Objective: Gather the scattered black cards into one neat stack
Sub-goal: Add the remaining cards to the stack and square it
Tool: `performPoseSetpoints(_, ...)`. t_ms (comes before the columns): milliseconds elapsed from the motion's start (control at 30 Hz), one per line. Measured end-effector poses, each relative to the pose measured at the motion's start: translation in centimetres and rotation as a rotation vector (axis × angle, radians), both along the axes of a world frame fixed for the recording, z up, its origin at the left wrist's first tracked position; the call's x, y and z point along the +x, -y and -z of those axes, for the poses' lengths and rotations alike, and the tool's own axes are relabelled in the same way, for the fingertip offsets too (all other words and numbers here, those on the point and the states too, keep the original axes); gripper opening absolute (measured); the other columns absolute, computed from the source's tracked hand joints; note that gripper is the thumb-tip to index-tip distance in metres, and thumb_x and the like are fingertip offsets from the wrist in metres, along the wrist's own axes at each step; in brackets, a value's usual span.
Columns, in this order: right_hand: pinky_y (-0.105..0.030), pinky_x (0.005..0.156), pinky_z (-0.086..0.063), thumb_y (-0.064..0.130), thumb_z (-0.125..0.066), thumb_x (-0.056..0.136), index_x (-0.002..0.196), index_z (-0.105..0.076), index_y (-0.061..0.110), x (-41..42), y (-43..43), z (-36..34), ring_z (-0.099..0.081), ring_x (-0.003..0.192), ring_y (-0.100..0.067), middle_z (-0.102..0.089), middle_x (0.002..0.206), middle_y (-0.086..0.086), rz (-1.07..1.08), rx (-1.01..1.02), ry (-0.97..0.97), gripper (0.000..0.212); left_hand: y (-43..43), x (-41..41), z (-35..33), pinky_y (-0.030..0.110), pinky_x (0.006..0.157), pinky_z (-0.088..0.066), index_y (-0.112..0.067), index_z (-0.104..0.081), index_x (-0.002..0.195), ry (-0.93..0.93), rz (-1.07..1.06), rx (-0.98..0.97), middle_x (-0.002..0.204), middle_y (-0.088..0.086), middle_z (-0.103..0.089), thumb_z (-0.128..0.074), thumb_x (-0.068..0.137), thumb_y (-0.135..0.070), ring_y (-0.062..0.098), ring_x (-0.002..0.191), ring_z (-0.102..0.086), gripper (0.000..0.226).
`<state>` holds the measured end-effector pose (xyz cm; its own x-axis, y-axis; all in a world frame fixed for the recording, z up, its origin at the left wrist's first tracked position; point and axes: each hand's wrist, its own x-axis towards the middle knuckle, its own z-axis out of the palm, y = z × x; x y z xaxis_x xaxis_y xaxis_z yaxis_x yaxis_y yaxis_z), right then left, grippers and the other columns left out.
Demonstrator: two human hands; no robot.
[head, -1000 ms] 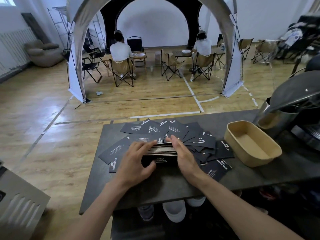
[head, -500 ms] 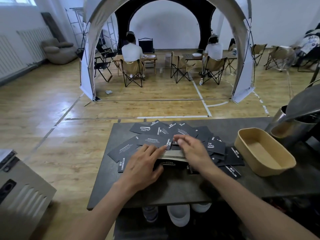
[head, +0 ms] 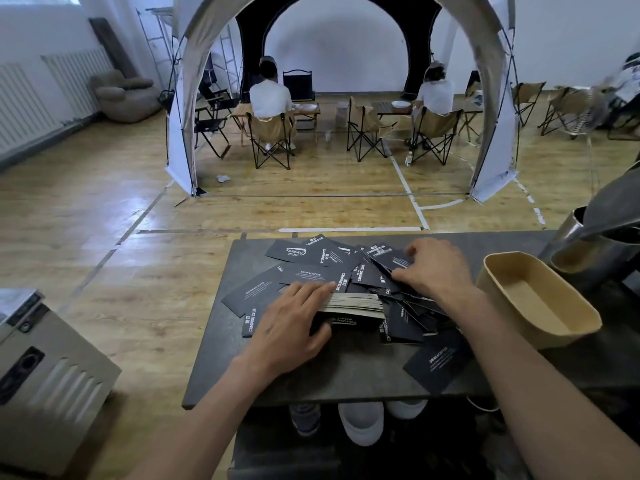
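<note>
1. A dark grey slab table (head: 346,372) stands in front of the person. Black rectangular paper cards (head: 301,277) with white lettering lie fanned and overlapping across its far half.
2. In the middle of them sits a thick stack of cards (head: 353,303), its pale edges turned toward the person. Loose cards lie over its far side and right end.
3. The left hand (head: 291,323) lies against the stack's left end. Its fingers are straight and close together over the top corner, and the thumb reaches along the front face. It presses rather than grips.
4. The right hand (head: 436,268) is further back and to the right, on the loose cards. Its fingers are bent and the thumb is drawn toward them, pinching a few cards whose edges tilt up off the table.
5. One lone card (head: 438,363) lies apart near the table's front right, just beside the right forearm.
6. Just right of the cards stands a tan oblong paper tray (head: 502,306).
7. Behind the tray is a steel jug (head: 571,251), partly covered by something dark that I cannot make out.
8. A grey metal box with louvred slots (head: 52,386) stands on the floor to the left of the table.
9. Across the wooden floor, two people in white tops (head: 270,95) sit with their backs turned, in folding chairs under an arched tent (head: 187,98).
</note>
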<state>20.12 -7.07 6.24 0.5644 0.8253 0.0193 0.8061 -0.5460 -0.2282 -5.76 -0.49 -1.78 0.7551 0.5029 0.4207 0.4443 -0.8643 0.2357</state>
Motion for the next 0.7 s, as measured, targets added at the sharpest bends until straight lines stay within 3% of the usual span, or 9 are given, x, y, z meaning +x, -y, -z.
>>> performPoseSetpoints(100, -0.031, 0.086, -0.057, 0.049, -0.073, 0.078, 0.097, -0.078, 0.028, -0.9, 2.4, -2.2, -0.071, 0.094, -0.015, -0.078, 0.097, 0.007, -0.077, 0.002, -0.249, 0.029, 0.2, -0.2, 0.1, 0.023, 0.107, -0.041, -0.013, -0.03, 0.161, 0.009, 0.011, -0.024, 0.168, 0.0, -0.028, -0.061, 0.09, -0.036, 0.017, 0.146, -0.04, 0.081)
performPoseSetpoints(200, -0.032, 0.08, -0.056, 0.037, -0.06, 0.092, 0.097, -0.077, 0.028, -2.8, 2.3, -1.4, -0.07, 0.087, -0.014, -0.077, 0.093, 0.006, -0.358, -0.091, -0.419, 0.02, 0.2, -0.2, 0.0, 0.013, 0.092, -0.042, -0.015, -0.011, 0.165, 0.05, 0.005, -0.074, 0.175, 0.0, -0.003, -0.069, 0.087, -0.036, 0.017, 0.157, -0.024, 0.099)
performPoseSetpoints(267, -0.04, 0.084, -0.055, 0.035, -0.052, 0.096, 0.101, -0.076, 0.028, -3.1, 1.5, -0.2, -0.069, 0.086, -0.023, -0.075, 0.093, 0.001, -0.477, -0.13, -0.54, 0.026, 0.1, -0.2, -0.2, 0.014, 0.085, -0.045, -0.021, -0.019, 0.164, 0.047, 0.024, -0.085, 0.173, 0.0, -0.011, -0.069, 0.087, -0.037, 0.016, 0.154, -0.027, 0.093)
performPoseSetpoints(300, -0.041, 0.085, -0.055, 0.037, -0.05, 0.097, 0.101, -0.076, 0.029, -2.7, 0.9, 0.3, -0.069, 0.087, -0.023, -0.076, 0.093, 0.004, -0.482, -0.111, -0.614, 0.028, -0.1, -0.2, -0.2, 0.019, 0.089, -0.049, -0.023, -0.029, 0.161, 0.037, 0.041, -0.082, 0.168, -0.001, -0.024, -0.066, 0.088, -0.038, 0.016, 0.149, -0.034, 0.083)
performPoseSetpoints(367, -0.034, 0.087, -0.057, 0.04, -0.053, 0.1, 0.101, -0.078, 0.025, -1.5, 0.0, 0.9, -0.072, 0.093, -0.013, -0.078, 0.098, 0.009, -0.415, 0.019, -0.669, 0.029, -0.3, -0.2, -0.3, 0.033, 0.095, -0.053, -0.025, -0.048, 0.147, 0.006, 0.056, -0.062, 0.142, -0.005, -0.051, -0.058, 0.09, -0.04, 0.015, 0.129, -0.049, 0.06)
performPoseSetpoints(433, -0.034, 0.089, -0.057, 0.046, -0.064, 0.093, 0.103, -0.078, 0.022, 0.2, -1.3, 2.0, -0.071, 0.097, -0.012, -0.077, 0.1, 0.008, -0.215, 0.197, -0.431, 0.029, -0.5, -0.2, -0.3, 0.035, 0.088, -0.052, -0.025, -0.055, 0.139, -0.012, 0.042, -0.053, 0.121, -0.007, -0.057, -0.054, 0.091, -0.042, 0.014, 0.111, -0.053, 0.051)
performPoseSetpoints(533, -0.039, 0.089, -0.056, 0.065, -0.075, 0.073, 0.106, -0.073, 0.022, 0.9, -2.5, 4.0, -0.066, 0.107, -0.026, -0.072, 0.107, -0.002, 0.026, 0.058, -0.048, 0.054, -0.5, -0.1, -0.1, 0.026, 0.084, -0.047, -0.031, -0.051, 0.146, -0.013, 0.03, -0.06, 0.115, -0.007, -0.055, -0.055, 0.091, -0.044, 0.011, 0.106, -0.05, 0.057)
performPoseSetpoints(600, -0.04, 0.088, -0.055, 0.067, -0.079, 0.068, 0.106, -0.072, 0.02, 0.8, -2.9, 4.7, -0.065, 0.107, -0.03, -0.071, 0.107, -0.006, 0.07, 0.013, -0.032, 0.061, -0.5, 0.0, -0.1, 0.022, 0.084, -0.042, -0.038, -0.044, 0.152, -0.012, 0.026, -0.067, 0.116, -0.007, -0.052, -0.055, 0.091, -0.045, 0.01, 0.106, -0.048, 0.063)
performPoseSetpoints(700, -0.043, 0.093, -0.054, 0.051, -0.085, 0.07, 0.109, -0.074, 0.019, 1.2, -3.2, 4.2, -0.066, 0.11, -0.03, -0.074, 0.109, -0.005, 0.089, 0.113, -0.096, 0.052, -0.4, 0.0, -0.1, 0.019, 0.085, -0.038, -0.041, -0.044, 0.152, 0.005, 0.016, -0.09, 0.118, -0.005, -0.049, -0.055, 0.09, -0.046, 0.009, 0.107, -0.049, 0.063)
